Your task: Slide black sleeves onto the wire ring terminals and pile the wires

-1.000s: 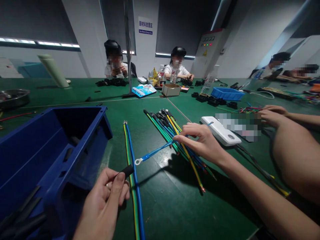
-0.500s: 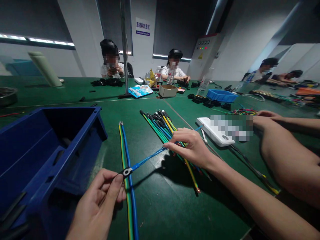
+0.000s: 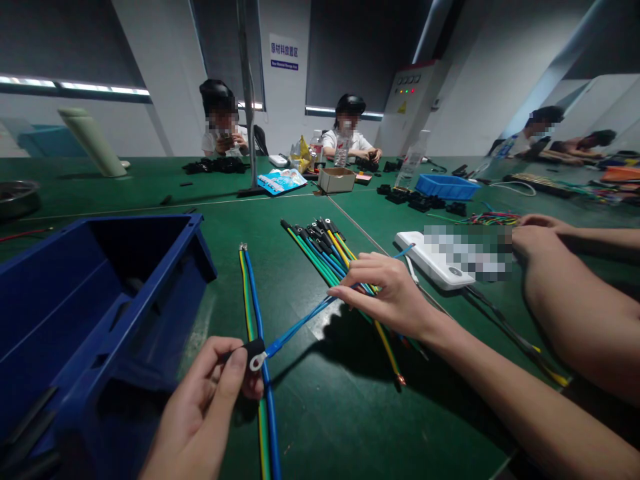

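Between thumb and fingers, my left hand (image 3: 210, 393) pinches a short black sleeve (image 3: 253, 348). A silver ring terminal (image 3: 258, 362) lies against the sleeve's end, apparently outside it. From the terminal a thin blue wire (image 3: 300, 327) runs up and right to my right hand (image 3: 383, 287), whose thumb and fingers are closed on it. Under my right hand lies a bundle of green, blue and yellow wires (image 3: 320, 263), several with black sleeves and ring terminals. A yellow-green wire (image 3: 247, 293) and a thicker blue wire (image 3: 257, 300) lie side by side behind my left hand.
A deep blue bin (image 3: 150, 300) with black pieces inside stands at left. A white power bank (image 3: 440, 263) with cables lies right of the bundle, near another person's arm (image 3: 575, 313). Farther back are a cardboard box (image 3: 337, 180), a blue tray (image 3: 447, 187) and a metal pole (image 3: 246, 100).
The ring terminal has shifted slightly down and tilted against the black sleeve, and more of the sleeve shows above it. My right hand keeps its hold on the blue wire.
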Demonstrator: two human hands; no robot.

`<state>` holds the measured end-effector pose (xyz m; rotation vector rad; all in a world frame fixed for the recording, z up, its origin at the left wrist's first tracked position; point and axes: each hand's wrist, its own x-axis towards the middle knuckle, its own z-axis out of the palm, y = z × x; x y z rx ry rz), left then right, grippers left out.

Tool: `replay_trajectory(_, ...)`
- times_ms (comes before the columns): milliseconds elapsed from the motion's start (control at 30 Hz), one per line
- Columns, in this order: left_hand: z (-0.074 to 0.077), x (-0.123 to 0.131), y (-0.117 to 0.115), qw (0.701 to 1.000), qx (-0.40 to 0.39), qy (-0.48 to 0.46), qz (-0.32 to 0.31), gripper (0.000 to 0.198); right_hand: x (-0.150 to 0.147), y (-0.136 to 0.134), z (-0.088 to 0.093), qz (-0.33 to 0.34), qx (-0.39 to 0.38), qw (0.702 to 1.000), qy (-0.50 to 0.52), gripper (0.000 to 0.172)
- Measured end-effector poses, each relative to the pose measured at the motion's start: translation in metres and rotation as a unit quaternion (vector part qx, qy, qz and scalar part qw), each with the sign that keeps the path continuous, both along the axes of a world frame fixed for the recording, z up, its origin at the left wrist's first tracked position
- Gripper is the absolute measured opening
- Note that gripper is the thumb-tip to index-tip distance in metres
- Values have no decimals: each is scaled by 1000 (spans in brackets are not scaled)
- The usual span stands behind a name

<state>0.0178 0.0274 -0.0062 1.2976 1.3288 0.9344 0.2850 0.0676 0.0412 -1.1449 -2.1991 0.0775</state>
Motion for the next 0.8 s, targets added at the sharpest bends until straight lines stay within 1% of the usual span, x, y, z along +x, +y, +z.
replay_trajectory(167,5,7,-1,999,-30,-18,-9,52,-8,-3,-6,22,-5,1000,-20,36)
replay_trajectory(267,5,4,0,998,-49,-25,-13,51,-12,-3,-9,31,-8,999,-28,37)
replay_trajectory(333,4,1,1,998,-47,-37,-12,51,-10,-2,-8,21,-6,999,-24,35)
replay_trajectory(467,2,0,3,997,-7,-78,13,50,0,1,-4,-22,-5,1000,-7,34)
replay_trajectory(533,7,5,4,995,0,-98,36,52,3,1,-3,-32,-8,999,-3,34)
replay_trajectory(633,16,14,3,991,-19,-113,64,59,1,1,-4,-31,-16,999,-3,34)
replay_trajectory(700,21,18,2,990,-37,-116,67,62,-1,0,-5,-31,-19,999,-2,34)
replay_trajectory(800,26,18,0,988,-44,-130,73,62,0,0,-5,-30,-20,999,2,32)
